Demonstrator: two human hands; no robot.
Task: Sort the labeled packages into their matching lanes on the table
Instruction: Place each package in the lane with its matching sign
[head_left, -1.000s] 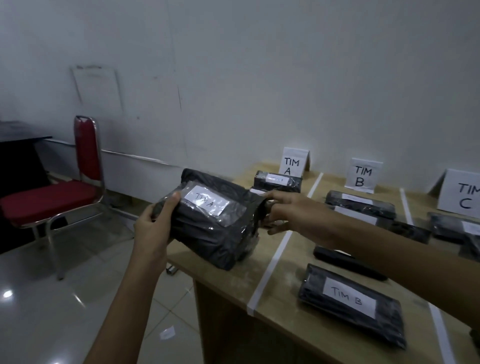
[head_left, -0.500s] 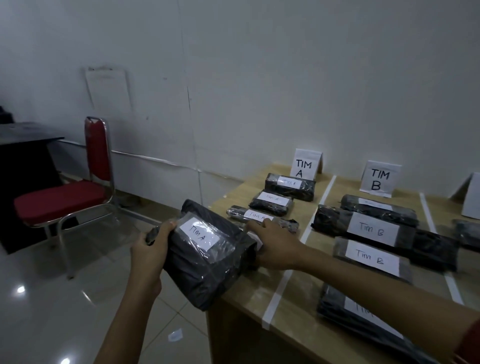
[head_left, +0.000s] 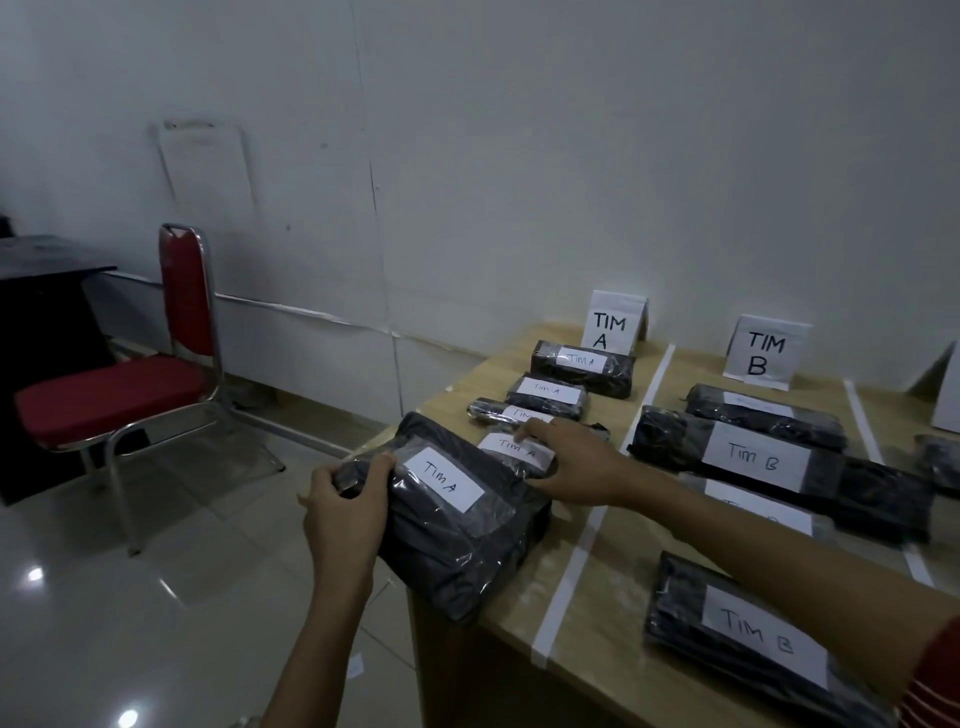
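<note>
The room is dim, with a cool grey-blue cast all over. Two hard white glints on the glossy floor (head_left: 35, 574) point to lamps overhead, probably behind the camera. Film on the near package (head_left: 457, 551) catches a weak sheen, and its label reads clearly. Shadows are soft, deepest under the chair (head_left: 104, 395) and in the left corner. The wall (head_left: 519, 156) darkens toward the frame corners, its lines bowed by the wide lens. At the right edge the table (head_left: 597, 587) and last package (head_left: 940, 462) smear into blur.
</note>
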